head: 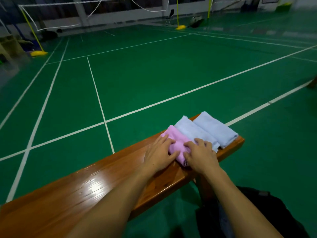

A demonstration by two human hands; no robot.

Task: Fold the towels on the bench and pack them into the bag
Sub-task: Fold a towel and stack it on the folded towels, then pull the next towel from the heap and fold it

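Three folded towels lie side by side at the right end of the wooden bench [72,194]. The pink towel [176,138] is nearest me, then a light blue towel [193,130], then a second light blue towel [216,128] at the bench's end. My left hand [159,154] grips the pink towel's left side, thumb under its near edge. My right hand [199,156] holds its right side, fingers curled over the fabric and reaching onto the middle towel's near end. A black bag [257,213] sits on the floor at the lower right, partly behind my right forearm.
The bench stands on a green court floor [154,74] with white lines. Yellow net posts [38,53] and nets stand far back. A dark chair [170,16] is at the far wall.
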